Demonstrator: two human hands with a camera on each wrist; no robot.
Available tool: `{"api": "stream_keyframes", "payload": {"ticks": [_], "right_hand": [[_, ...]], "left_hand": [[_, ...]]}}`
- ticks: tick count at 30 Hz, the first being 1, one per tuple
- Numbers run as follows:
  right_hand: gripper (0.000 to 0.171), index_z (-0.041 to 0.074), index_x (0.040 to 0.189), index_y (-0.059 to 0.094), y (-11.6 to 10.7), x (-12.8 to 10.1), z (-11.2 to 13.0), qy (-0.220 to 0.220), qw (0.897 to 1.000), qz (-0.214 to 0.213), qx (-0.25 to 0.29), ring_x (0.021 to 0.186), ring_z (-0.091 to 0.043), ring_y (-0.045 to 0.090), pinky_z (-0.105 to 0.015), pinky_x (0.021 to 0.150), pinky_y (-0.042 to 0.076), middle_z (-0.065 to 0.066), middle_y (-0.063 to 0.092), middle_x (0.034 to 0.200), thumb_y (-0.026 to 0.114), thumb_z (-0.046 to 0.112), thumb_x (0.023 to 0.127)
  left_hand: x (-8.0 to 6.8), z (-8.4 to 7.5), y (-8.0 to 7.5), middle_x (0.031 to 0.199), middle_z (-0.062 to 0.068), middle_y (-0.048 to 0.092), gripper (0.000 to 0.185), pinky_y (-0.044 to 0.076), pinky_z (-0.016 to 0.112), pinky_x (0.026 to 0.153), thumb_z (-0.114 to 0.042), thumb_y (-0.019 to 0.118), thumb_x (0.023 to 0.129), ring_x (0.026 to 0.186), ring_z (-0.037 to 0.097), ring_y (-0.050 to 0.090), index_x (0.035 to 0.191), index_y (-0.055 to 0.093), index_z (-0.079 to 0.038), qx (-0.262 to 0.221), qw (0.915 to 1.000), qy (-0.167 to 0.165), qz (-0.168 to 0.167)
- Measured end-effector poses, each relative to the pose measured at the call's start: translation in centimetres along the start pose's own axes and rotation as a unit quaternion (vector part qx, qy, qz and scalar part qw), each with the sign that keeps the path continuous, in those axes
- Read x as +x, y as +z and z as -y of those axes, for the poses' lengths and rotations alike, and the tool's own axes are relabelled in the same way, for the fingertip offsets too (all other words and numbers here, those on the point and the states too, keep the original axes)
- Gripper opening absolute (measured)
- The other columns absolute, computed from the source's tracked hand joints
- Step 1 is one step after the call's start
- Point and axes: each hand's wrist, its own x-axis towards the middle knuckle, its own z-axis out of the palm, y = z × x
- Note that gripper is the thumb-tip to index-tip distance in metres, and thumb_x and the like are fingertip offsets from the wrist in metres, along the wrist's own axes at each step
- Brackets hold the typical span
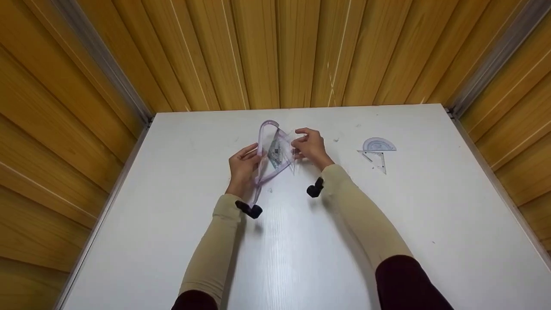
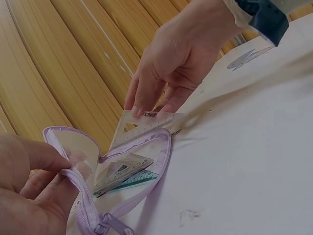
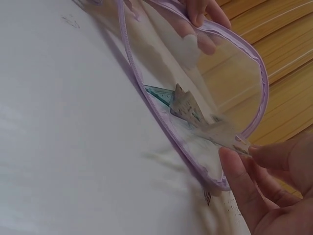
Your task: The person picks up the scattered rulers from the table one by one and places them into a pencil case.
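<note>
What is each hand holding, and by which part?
The left hand pinches the clear pouch by its purple rim; the right hand pinches a set square by its upper edge.

Reads brighter in head view, dimmer and greyer in both wrist views. Shows pale sheen down white table (image 1: 284, 258), thin glints on wood-grain wall (image 1: 258, 51), soft shadows along inner sides of both sleeves (image 1: 366, 217). Blurs small print on set squares (image 3: 190, 108).
</note>
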Motion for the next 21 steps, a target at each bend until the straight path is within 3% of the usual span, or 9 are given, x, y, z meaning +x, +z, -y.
{"api": "stream_keyframes", "payload": {"ticks": [15, 21], "right_hand": [[0.05, 0.004, 0.138, 0.062, 3.1, 1.2, 0.5, 0.037, 0.999, -0.023, -0.015, 0.064, -0.018, 0.072, -0.033, 0.057, 0.06, -0.015, 0.07, 0.095, 0.073, -0.003, 0.09], [0.047, 0.006, 0.134, 0.066, 3.9, 1.5, 0.2, 0.044, 0.998, -0.032, -0.016, 0.056, -0.017, 0.07, -0.034, 0.055, 0.06, -0.013, 0.067, 0.087, 0.069, -0.005, 0.088]], "left_hand": [[0.0, 0.1, 0.4, 0.113, 0.014, 0.076, 0.036, 0.058, 0.036, 0.089, 0.008, 0.076, 0.087, 0.105, 0.025, 0.073, 0.12, 0.076, -0.006, -0.025, 0.9993, -0.023, -0.016], [-0.1, 0.2, 0.3, 0.115, 0.014, 0.075, 0.037, 0.058, 0.031, 0.083, 0.009, 0.074, 0.087, 0.107, 0.025, 0.072, 0.12, 0.076, -0.007, -0.025, 0.9993, -0.022, -0.016]]}}
